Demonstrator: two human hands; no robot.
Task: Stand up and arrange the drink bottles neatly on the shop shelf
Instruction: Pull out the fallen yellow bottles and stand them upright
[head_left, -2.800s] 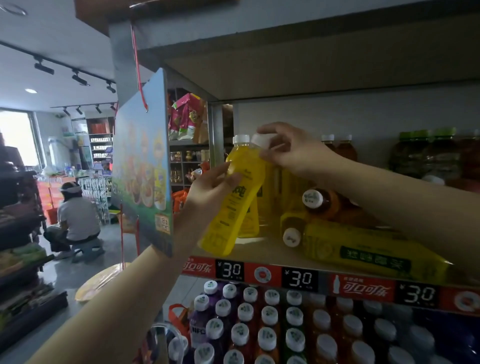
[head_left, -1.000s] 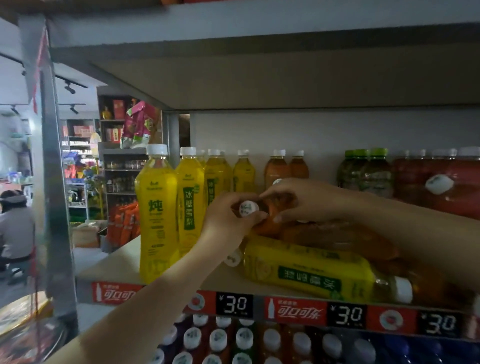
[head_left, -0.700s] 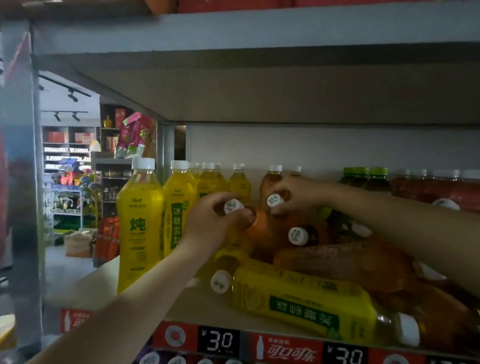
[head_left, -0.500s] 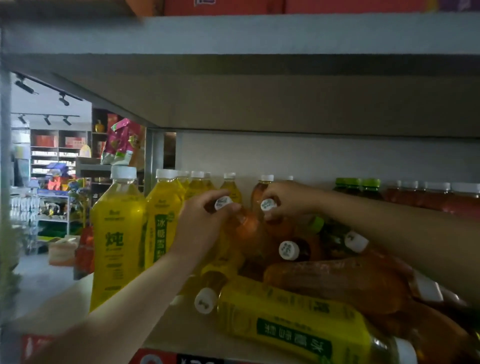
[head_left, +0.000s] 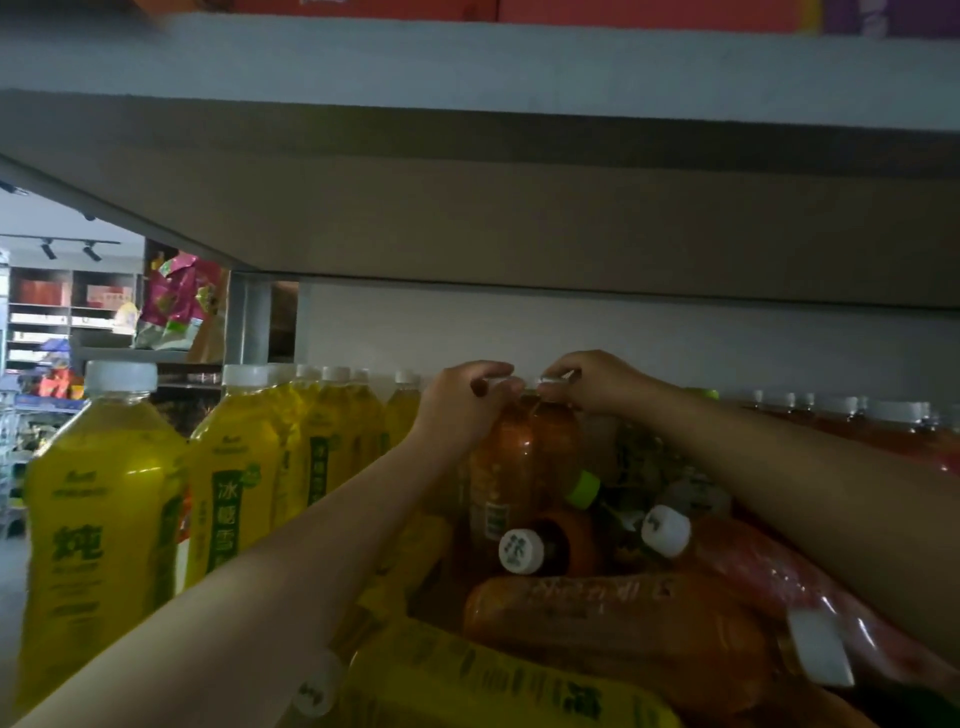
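Shelf board above (head_left: 467, 218) spans the whole view, dim underneath. Below it, the shelf bay holds drink bottles in two states. Left side: row of yellow bottles (head_left: 104, 519) upright, long axes vertical, white caps up, ranked front to back. Centre and right: a heap lying flat — yellow bottle on its side (head_left: 493, 691) at the bottom edge, cap toward the left; orange bottle lying across (head_left: 613, 618) just behind it, long axis left-right; red bottle (head_left: 779, 587) tilted, cap toward the viewer.

Two orange bottles (head_left: 524, 457) stand upright mid-shelf, touching, caps up. Left hand (head_left: 462, 410) — fingers curled over the left cap. Right hand (head_left: 592, 382) pinches the right cap.
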